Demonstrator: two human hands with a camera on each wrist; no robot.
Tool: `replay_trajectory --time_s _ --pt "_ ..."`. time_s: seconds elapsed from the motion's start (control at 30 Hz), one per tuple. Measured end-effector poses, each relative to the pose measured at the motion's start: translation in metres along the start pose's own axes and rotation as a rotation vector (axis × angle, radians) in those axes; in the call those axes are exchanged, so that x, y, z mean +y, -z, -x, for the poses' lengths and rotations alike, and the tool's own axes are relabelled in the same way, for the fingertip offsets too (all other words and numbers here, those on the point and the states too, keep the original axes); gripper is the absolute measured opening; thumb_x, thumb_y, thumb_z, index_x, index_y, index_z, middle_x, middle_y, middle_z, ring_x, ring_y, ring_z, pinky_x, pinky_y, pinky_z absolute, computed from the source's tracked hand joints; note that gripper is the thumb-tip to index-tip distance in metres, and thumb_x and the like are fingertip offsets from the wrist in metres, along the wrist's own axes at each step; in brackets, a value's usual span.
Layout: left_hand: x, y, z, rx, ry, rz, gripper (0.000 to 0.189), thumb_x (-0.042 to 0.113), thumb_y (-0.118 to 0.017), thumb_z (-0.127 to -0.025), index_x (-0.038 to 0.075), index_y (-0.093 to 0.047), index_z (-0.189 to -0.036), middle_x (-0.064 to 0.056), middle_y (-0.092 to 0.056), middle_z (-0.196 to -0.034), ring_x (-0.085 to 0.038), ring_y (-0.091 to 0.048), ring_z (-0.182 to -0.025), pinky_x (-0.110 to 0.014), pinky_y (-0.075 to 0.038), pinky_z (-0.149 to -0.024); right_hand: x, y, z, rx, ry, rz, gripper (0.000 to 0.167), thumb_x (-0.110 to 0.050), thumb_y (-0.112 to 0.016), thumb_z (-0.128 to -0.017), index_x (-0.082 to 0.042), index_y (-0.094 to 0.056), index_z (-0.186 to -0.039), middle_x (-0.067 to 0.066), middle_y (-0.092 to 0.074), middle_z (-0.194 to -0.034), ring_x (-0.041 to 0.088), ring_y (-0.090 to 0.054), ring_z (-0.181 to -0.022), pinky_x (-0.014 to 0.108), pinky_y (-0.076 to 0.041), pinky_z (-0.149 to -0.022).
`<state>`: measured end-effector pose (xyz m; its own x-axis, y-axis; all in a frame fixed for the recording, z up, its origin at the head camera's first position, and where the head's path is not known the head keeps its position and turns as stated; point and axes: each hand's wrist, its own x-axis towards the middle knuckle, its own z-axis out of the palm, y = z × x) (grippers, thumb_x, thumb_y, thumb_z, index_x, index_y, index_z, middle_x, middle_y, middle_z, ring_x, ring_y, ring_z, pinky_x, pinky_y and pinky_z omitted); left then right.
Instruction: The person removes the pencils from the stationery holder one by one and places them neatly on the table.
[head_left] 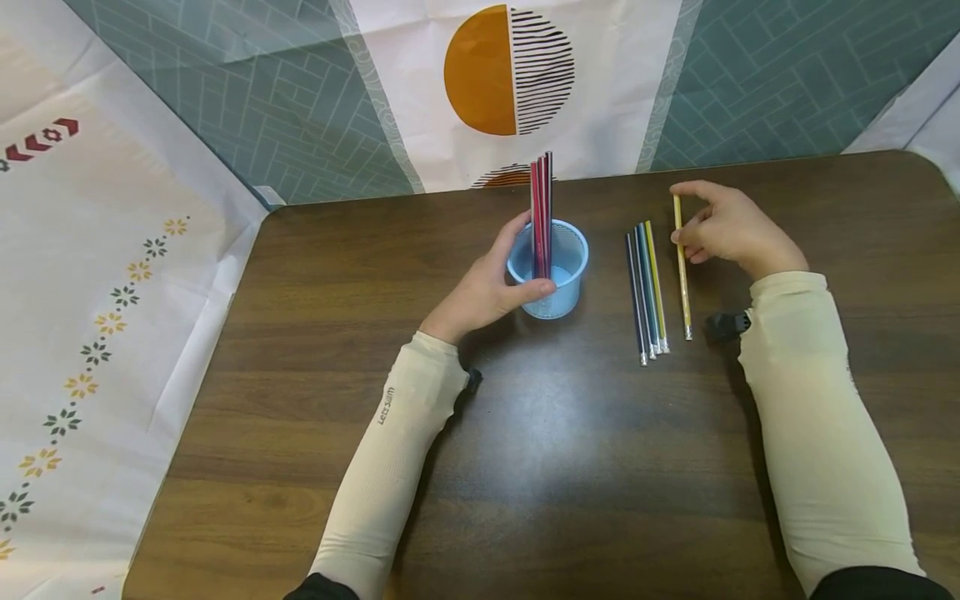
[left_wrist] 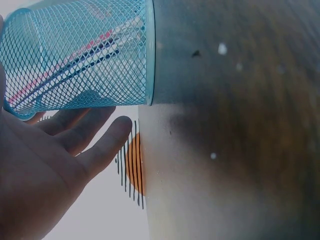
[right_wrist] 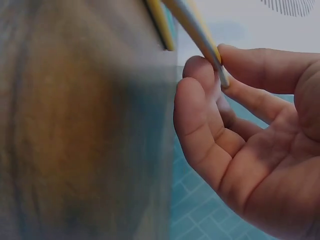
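A light-blue mesh pencil cup (head_left: 567, 287) stands upright near the table's far edge, with several red and dark pencils (head_left: 541, 212) standing in it. My left hand (head_left: 487, 292) holds the cup from its left side, thumb across the front rim; in the left wrist view some fingers (left_wrist: 107, 145) reach along the mesh wall (left_wrist: 75, 60). To the right, my right hand (head_left: 723, 229) pinches a yellow pencil (head_left: 682, 275) near its far end, thumb and fingertips on it, the index finger at its tip. The pencil's silver eraser end points towards me.
Between the cup and the right hand, several pencils (head_left: 647, 292) in dark, blue and yellow-green lie side by side, silver ends nearer me. The brown wooden table (head_left: 525, 492) reaches to a patterned cloth (head_left: 300, 108) behind it. Another white cloth (head_left: 127, 375) hangs at the left.
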<state>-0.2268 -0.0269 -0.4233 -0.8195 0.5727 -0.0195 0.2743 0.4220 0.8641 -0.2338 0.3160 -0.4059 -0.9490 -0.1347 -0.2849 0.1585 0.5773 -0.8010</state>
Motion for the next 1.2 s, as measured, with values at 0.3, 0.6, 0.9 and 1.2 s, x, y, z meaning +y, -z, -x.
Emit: replay_trajectory --time_s 0.3,0.6,0.9,1.2 --pt "0.000 0.000 0.000 -0.001 -0.012 0.030 0.095 0.045 -0.076 -0.088 0.034 -0.014 -0.160 -0.002 -0.035 -0.155 -0.024 -0.041 -0.133 -0.049 -0.044 -0.102 0.002 -0.011 -0.006 -0.040 -0.038 0.076 0.071 -0.002 -0.063 -0.096 0.002 -0.026 -0.156 0.017 -0.062 -0.089 0.025 -0.059 -0.068 0.031 -0.053 -0.058" --pt "-0.002 0.000 -0.001 -0.003 -0.005 0.040 0.096 0.048 -0.076 -0.087 0.036 -0.014 -0.160 -0.001 -0.033 -0.156 -0.024 -0.041 -0.134 -0.050 -0.045 -0.101 0.001 -0.016 -0.009 -0.056 -0.060 0.128 0.069 0.000 -0.061 -0.096 0.005 -0.026 -0.155 0.022 -0.058 -0.092 0.027 -0.059 -0.068 0.033 -0.054 -0.057" --pt "-0.001 0.000 0.000 -0.002 -0.011 0.039 0.096 0.047 -0.075 -0.087 0.035 -0.015 -0.160 -0.002 -0.033 -0.156 -0.025 -0.041 -0.134 -0.051 -0.045 -0.101 -0.004 -0.019 -0.010 -0.054 -0.044 0.202 0.064 -0.003 -0.062 -0.096 0.007 -0.031 -0.151 0.020 -0.059 -0.085 0.024 -0.059 -0.062 0.033 -0.052 -0.055" --pt "-0.001 0.000 0.000 0.002 -0.011 0.032 0.096 0.047 -0.076 -0.087 0.034 -0.015 -0.160 -0.002 -0.032 -0.157 -0.025 -0.039 -0.135 -0.051 -0.043 -0.103 -0.004 -0.021 -0.012 -0.060 -0.061 0.257 0.061 -0.001 -0.061 -0.095 0.009 -0.032 -0.148 0.017 -0.059 -0.076 0.022 -0.057 -0.057 0.033 -0.052 -0.053"
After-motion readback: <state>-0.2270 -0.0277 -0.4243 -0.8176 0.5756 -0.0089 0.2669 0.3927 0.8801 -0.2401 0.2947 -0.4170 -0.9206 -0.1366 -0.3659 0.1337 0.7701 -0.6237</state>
